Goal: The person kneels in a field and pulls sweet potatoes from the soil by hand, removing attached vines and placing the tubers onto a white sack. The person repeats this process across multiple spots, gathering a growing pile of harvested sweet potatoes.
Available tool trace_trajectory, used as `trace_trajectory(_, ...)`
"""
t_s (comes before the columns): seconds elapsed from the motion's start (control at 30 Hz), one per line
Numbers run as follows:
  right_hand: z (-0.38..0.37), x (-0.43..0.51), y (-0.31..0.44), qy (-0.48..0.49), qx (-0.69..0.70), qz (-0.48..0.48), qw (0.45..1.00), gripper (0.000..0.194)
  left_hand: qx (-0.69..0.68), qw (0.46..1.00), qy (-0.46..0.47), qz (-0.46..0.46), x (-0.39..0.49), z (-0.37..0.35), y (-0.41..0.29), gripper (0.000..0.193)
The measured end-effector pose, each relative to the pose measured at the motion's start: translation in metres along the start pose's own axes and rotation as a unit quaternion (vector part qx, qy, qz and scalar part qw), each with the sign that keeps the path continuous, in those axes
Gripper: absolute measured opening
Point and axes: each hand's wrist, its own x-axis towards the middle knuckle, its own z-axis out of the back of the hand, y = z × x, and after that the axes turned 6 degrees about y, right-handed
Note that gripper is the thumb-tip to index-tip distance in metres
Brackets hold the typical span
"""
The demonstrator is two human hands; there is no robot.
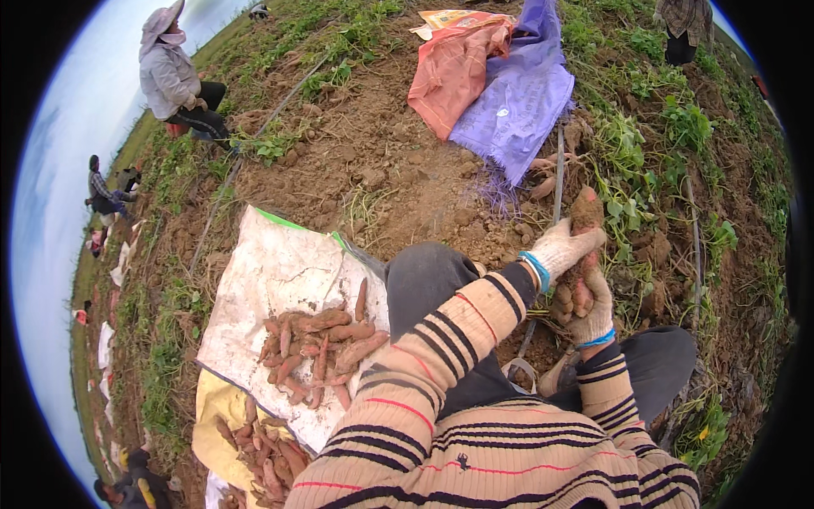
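My left hand (pixel 565 247), in a white knit glove with a blue band at the wrist, grips a soil-covered sweet potato (pixel 586 209) that points up and away from me. Just below it my right hand (pixel 591 312), also gloved, is closed around the lower reddish sweet potato part (pixel 581 298). Whether this is one root or several joined ones cannot be told, since my fingers cover the middle. Both hands are over the ridge to the right of my left knee (pixel 432 280). More dirty roots (pixel 544 188) lie on the soil by a drip hose (pixel 559 172).
At my left, a white woven sack (pixel 286 254) bears a pile of sweet potatoes (pixel 318 343); a yellowish sack (pixel 216 394) bears another pile (pixel 267 455). Red (pixel 448 83) and purple (pixel 515 102) sacks lie ahead. Green vines (pixel 626 159) line the right. Other people (pixel 172 76) are farther off.
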Motion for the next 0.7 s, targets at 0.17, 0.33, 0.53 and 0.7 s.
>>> trace_trajectory(0.17,-0.029,-0.005,0.003,-0.028,-0.073,-0.022,0.997,0.062,-0.130,0.979,-0.159,0.006,-0.030,0.006,-0.007,0.062)
trace_trajectory(0.33,-0.017,0.002,0.026,-0.148,-0.066,0.055,0.985,0.058,-0.534,0.812,-0.149,-0.180,-0.092,0.108,-0.019,0.048)
trace_trajectory(0.53,0.043,0.021,0.041,-0.324,0.037,0.122,0.938,0.037,-0.516,0.670,-0.396,-0.358,-0.192,0.202,-0.008,0.076)
trace_trajectory(0.7,0.072,0.037,0.020,-0.296,-0.011,0.055,0.954,0.023,-0.532,0.801,-0.014,-0.274,-0.144,0.185,-0.047,0.067)
